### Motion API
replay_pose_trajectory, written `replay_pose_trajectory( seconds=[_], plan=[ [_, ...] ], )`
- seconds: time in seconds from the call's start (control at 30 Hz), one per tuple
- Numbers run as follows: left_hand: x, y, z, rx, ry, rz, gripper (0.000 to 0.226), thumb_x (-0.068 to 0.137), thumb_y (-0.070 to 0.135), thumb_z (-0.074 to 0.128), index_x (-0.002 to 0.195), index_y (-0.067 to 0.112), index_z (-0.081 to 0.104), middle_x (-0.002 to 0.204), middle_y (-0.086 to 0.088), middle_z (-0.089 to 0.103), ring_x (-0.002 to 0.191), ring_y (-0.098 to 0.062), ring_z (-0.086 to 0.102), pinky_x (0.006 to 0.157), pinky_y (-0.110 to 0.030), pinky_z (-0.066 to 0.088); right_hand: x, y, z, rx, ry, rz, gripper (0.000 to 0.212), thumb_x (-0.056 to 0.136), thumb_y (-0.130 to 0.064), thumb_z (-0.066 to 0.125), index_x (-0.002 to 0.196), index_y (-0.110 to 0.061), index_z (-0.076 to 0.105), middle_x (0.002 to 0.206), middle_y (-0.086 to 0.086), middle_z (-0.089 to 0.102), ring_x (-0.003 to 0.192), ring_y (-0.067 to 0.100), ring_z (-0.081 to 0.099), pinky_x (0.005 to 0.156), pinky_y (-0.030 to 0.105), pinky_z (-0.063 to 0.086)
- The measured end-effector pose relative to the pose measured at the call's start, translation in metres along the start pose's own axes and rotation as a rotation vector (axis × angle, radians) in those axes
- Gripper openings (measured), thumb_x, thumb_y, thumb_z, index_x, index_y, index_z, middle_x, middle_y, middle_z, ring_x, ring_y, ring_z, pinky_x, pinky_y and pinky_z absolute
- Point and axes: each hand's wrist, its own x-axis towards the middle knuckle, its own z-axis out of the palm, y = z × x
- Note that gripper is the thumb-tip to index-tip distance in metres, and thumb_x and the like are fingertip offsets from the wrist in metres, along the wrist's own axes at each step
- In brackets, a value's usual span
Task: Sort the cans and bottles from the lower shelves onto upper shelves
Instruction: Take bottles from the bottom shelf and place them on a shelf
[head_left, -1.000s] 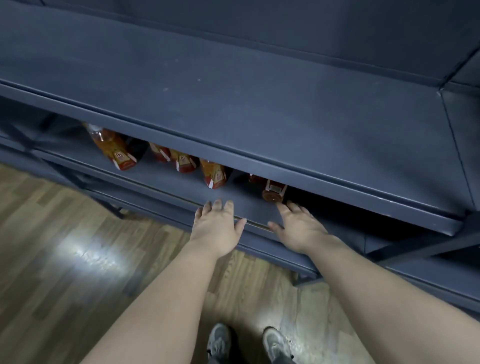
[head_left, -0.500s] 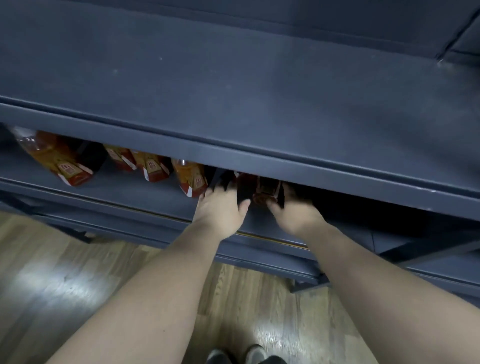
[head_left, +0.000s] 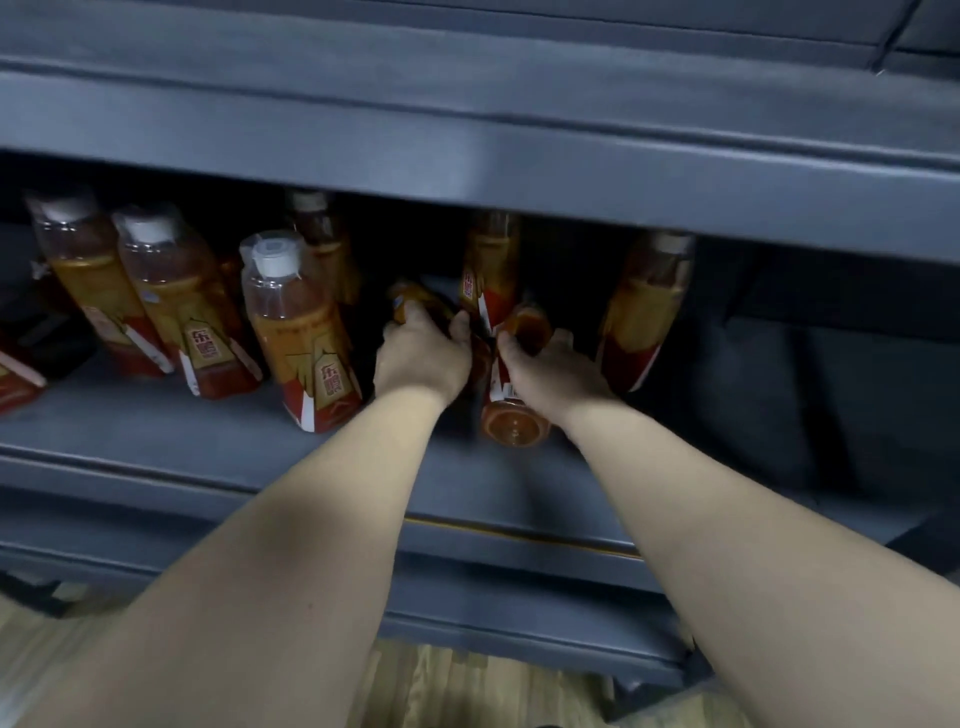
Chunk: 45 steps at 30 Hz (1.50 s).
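Observation:
Several amber tea bottles with red and gold labels stand on the dark lower shelf (head_left: 156, 431). The nearest upright bottle (head_left: 304, 338) has a white cap. Both my hands reach under the upper shelf (head_left: 467, 109). My left hand (head_left: 421, 361) curls its fingers round a tipped bottle (head_left: 408, 299), most of which is hidden. My right hand (head_left: 553, 374) grips a lying bottle (head_left: 514, 428) whose round base faces me. Another bottle (head_left: 491, 278) stands just behind the two hands.
More upright bottles stand at the left (head_left: 176, 312) and one leans at the right (head_left: 644, 312). The upper shelf's front edge (head_left: 571, 192) hangs low over the bottle tops. Wooden floor (head_left: 467, 686) shows below the shelving.
The view has dropped lower and closer to the lower shelf. Both hands have gone from the shelf's front edge in among the bottles, and each has closed round a bottle.

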Motion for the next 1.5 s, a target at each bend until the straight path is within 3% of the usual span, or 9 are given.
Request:
replay_pose_trajectory(
  seconds=[0.1,0.27,0.37,0.47,0.63,0.8,0.97,1.3,1.5],
  plan=[
    [0.011,0.003,0.01,0.0,0.025,-0.024,0.071,0.1,0.059,0.039,0.148,0.007,0.027,0.142,-0.026,0.046,0.127,-0.043,0.049,0.101,-0.044,0.043,0.005,0.004,0.001,-0.02,-0.004,-0.005,0.092,0.091,-0.074,0.042,0.156,-0.014,0.015,0.142,0.014,0.05,0.12,0.035,0.055,0.085,0.034,0.045],
    [0.031,0.006,0.022,0.031,0.041,-0.051,0.089,0.091,0.063,0.054,0.15,0.004,0.023,0.143,-0.02,0.048,0.13,-0.039,0.048,0.1,-0.043,0.046,0.009,0.007,0.008,-0.012,0.004,-0.053,0.094,0.091,-0.067,0.051,0.156,-0.008,0.018,0.14,0.011,0.052,0.116,0.03,0.057,0.082,0.031,0.044],
    [0.035,0.006,0.022,-0.024,0.046,-0.061,0.092,0.088,0.059,0.06,0.151,0.002,0.024,0.142,-0.019,0.051,0.129,-0.038,0.051,0.1,-0.042,0.048,0.011,0.006,0.011,-0.001,0.049,-0.127,0.058,0.092,-0.057,0.053,0.13,-0.013,0.053,0.124,0.009,0.061,0.102,0.026,0.06,0.085,0.035,0.051],
    [0.032,0.002,0.022,-0.02,0.075,-0.02,0.087,0.089,0.057,0.06,0.148,0.002,0.028,0.142,-0.018,0.051,0.129,-0.038,0.05,0.102,-0.043,0.047,0.012,0.007,0.014,0.024,0.073,-0.18,0.035,0.093,-0.052,0.051,0.101,-0.018,0.056,0.112,0.008,0.064,0.102,0.029,0.062,0.093,0.041,0.053],
    [0.018,-0.006,0.018,-0.017,0.161,0.034,0.064,0.097,0.044,0.049,0.143,0.002,0.032,0.136,-0.021,0.055,0.124,-0.039,0.053,0.097,-0.044,0.045,0.012,0.012,0.017,0.113,0.107,-0.194,0.04,0.09,-0.051,0.054,0.109,-0.016,0.057,0.112,0.009,0.064,0.101,0.03,0.062,0.094,0.044,0.053],
    [0.006,-0.019,0.016,-0.132,0.211,0.031,0.071,0.099,0.042,0.049,0.152,0.007,0.019,0.133,-0.02,0.056,0.118,-0.041,0.056,0.096,-0.048,0.048,0.011,0.017,0.021,0.209,0.154,-0.199,0.041,0.089,-0.049,0.055,0.116,-0.018,0.056,0.114,0.012,0.062,0.097,0.032,0.064,0.09,0.044,0.055],
    [-0.007,-0.031,0.017,-0.282,0.248,0.198,0.074,0.096,0.037,0.058,0.153,0.017,0.016,0.131,-0.012,0.055,0.114,-0.034,0.058,0.096,-0.048,0.051,0.003,0.024,0.018,0.329,0.265,-0.218,0.06,0.089,-0.053,0.061,0.132,-0.015,0.043,0.112,0.006,0.06,0.089,0.026,0.06,0.069,0.034,0.048],
    [-0.014,-0.035,0.033,-0.392,0.223,0.411,0.085,0.091,0.02,0.068,0.157,0.024,0.014,0.147,-0.007,0.041,0.127,-0.025,0.049,0.101,-0.034,0.042,-0.004,0.042,0.017,0.425,0.316,-0.469,0.074,0.095,-0.031,0.065,0.152,-0.027,0.018,0.14,-0.001,0.051,0.121,0.021,0.054,0.093,0.035,0.048],
    [-0.018,-0.044,0.038,-0.38,0.172,0.469,0.089,0.087,0.026,0.07,0.155,0.034,0.013,0.142,-0.003,0.049,0.131,-0.024,0.047,0.11,-0.05,0.042,0.0,0.055,0.011,0.372,0.219,-0.523,0.069,0.1,-0.025,0.059,0.153,-0.033,0.016,0.135,-0.015,0.049,0.119,0.013,0.051,0.102,0.04,0.049]
  ],
)
